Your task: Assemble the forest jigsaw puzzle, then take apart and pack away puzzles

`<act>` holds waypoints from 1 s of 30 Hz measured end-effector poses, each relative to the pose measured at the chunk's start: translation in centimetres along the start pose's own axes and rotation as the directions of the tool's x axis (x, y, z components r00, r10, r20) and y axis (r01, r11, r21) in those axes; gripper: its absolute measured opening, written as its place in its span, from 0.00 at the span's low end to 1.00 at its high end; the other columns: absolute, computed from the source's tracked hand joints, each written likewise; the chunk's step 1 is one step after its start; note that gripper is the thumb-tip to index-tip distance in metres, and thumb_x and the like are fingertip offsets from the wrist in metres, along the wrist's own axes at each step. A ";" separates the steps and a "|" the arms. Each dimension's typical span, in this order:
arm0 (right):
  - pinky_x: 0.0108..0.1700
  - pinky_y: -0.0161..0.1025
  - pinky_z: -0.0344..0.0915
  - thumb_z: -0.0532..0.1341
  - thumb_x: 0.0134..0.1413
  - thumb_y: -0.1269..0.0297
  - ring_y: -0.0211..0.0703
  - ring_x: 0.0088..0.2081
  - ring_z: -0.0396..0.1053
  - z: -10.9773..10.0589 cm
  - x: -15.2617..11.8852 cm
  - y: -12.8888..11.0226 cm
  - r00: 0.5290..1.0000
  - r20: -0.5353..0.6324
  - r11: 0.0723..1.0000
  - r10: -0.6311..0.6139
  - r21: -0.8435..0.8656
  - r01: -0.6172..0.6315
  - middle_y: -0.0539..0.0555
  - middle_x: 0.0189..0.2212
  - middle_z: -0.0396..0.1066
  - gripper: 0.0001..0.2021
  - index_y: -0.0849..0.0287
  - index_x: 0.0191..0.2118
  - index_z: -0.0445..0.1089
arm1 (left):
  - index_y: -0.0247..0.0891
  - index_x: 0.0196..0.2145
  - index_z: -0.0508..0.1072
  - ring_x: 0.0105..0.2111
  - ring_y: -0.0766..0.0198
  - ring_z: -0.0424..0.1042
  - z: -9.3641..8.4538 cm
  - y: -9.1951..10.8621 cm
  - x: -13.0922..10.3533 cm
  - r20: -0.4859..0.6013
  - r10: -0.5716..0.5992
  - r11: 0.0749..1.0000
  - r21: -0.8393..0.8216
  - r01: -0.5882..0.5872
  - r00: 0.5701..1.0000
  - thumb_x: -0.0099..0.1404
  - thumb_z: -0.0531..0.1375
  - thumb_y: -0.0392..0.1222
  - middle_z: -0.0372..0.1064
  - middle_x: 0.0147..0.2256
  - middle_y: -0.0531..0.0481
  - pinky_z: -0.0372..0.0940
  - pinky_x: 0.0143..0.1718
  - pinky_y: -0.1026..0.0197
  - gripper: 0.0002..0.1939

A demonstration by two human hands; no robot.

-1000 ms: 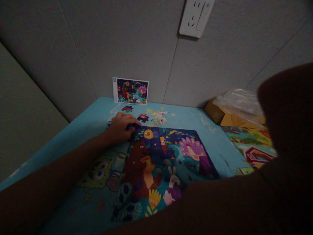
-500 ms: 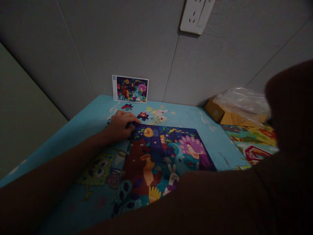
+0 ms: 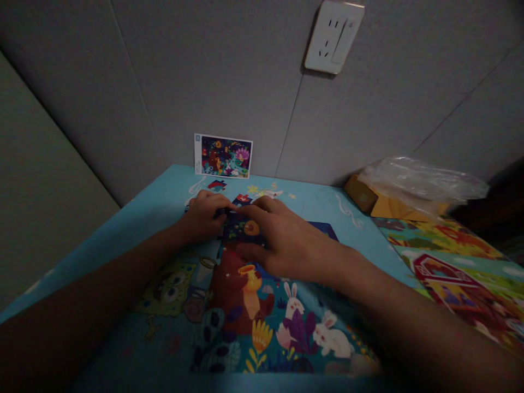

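Observation:
A colourful jigsaw puzzle point(image 3: 262, 305) with a bear, rabbits and flowers lies on the blue table. At its upper left corner is my left hand point(image 3: 202, 215), its fingers curled and the thumb drawn in. Something dark shows between thumb and forefinger, too dim to make out. My right hand point(image 3: 286, 237) spans the puzzle's upper part with its fingers apart, the fingertips close to the left ones; it covers the peacock area. Just beyond the hands lie a loose puzzle piece point(image 3: 242, 200) and another loose piece point(image 3: 216, 185).
A picture card point(image 3: 225, 155) of the same scene leans against the grey wall. To the right lie a yellow box point(image 3: 393, 208) with clear plastic wrap point(image 3: 421, 177) on it and a brightly printed sheet point(image 3: 462, 273). A socket point(image 3: 334, 37) is on the wall above.
My right arm has swung down from the right foreground, and its hand is now over the puzzle beside the left one. My left hand keeps its place at the corner.

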State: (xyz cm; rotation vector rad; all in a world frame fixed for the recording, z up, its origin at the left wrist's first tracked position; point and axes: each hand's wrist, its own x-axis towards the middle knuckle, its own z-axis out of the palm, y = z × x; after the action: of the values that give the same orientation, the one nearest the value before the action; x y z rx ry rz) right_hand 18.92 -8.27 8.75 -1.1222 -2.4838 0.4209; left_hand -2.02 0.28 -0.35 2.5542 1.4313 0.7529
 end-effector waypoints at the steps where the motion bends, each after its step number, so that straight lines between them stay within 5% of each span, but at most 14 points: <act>1: 0.52 0.54 0.63 0.70 0.46 0.61 0.60 0.52 0.64 0.6 0.1 1.0 0.995 -0.008 0.972 0.097 -0.215 -0.096 0.67 0.50 0.66 0.28 0.64 0.54 0.68 | 0.43 0.43 0.77 0.49 0.54 0.65 0.0 -0.1 0.1 0.010 -0.009 1.000 0.002 0.009 1.000 0.57 0.54 0.34 0.75 0.46 0.50 0.55 0.54 0.46 0.18; 4: 0.47 0.57 0.65 0.68 0.48 0.50 0.66 0.50 0.65 2.2 0.5 4.0 0.955 0.123 0.887 0.268 -0.420 -0.195 0.71 0.50 0.65 0.33 0.64 0.56 0.66 | 0.42 0.43 0.77 0.50 0.52 0.65 -0.2 -0.3 0.3 0.031 -0.039 0.999 0.003 0.039 0.999 0.59 0.53 0.34 0.75 0.47 0.50 0.55 0.55 0.45 0.18; 7: 0.47 0.51 0.65 0.58 0.58 0.45 0.58 0.46 0.67 3.4 1.1 6.1 0.971 0.106 0.914 0.215 -0.372 -0.162 0.67 0.44 0.68 0.26 0.63 0.50 0.70 | 0.41 0.43 0.78 0.50 0.51 0.65 -0.4 -0.2 0.3 0.043 -0.042 0.999 0.007 0.042 0.998 0.60 0.55 0.37 0.75 0.47 0.48 0.55 0.54 0.45 0.16; 11: 0.49 0.44 0.63 0.56 0.62 0.54 0.50 0.45 0.67 4.9 1.9 7.8 0.982 -0.113 0.937 0.151 -0.298 -0.179 0.62 0.40 0.69 0.15 0.62 0.42 0.71 | 0.43 0.42 0.78 0.49 0.51 0.65 -0.5 0.2 0.3 0.072 -0.031 1.000 0.007 0.031 0.997 0.61 0.58 0.44 0.74 0.45 0.48 0.56 0.53 0.45 0.14; 18: 0.45 0.42 0.61 0.59 0.58 0.64 0.48 0.43 0.66 5.7 1.8 9.0 0.962 -0.253 0.980 0.098 -0.146 -0.139 0.60 0.39 0.70 0.11 0.63 0.45 0.68 | 0.42 0.43 0.78 0.49 0.51 0.64 -0.6 0.4 0.3 0.004 -0.069 0.997 0.017 0.069 0.998 0.61 0.56 0.39 0.72 0.46 0.46 0.58 0.52 0.46 0.15; 24: 0.33 0.36 0.55 0.59 0.55 0.67 0.39 0.27 0.63 5.6 1.9 9.0 0.988 -0.151 0.996 0.043 -0.074 -0.055 0.52 0.24 0.68 0.08 0.60 0.27 0.69 | 0.42 0.47 0.76 0.51 0.43 0.63 -0.8 -1.3 0.6 -0.208 -0.331 0.923 0.130 0.362 0.920 0.59 0.56 0.42 0.71 0.49 0.42 0.59 0.51 0.40 0.18; 30: 0.28 0.34 0.50 0.60 0.51 0.69 0.35 0.22 0.59 5.4 2.0 8.8 0.987 -0.109 0.993 0.121 0.026 -0.119 0.48 0.19 0.64 0.07 0.60 0.24 0.68 | 0.42 0.40 0.78 0.51 0.36 0.61 -0.8 -1.1 0.6 -0.107 -0.400 0.897 0.156 0.413 0.910 0.59 0.59 0.55 0.71 0.49 0.40 0.59 0.48 0.35 0.19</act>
State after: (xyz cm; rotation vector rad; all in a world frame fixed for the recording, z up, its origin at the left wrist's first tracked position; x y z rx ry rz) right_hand 20.95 -1.79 0.74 -1.2563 -2.3205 0.4045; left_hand -3.00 1.21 0.23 2.2312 2.0503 0.6785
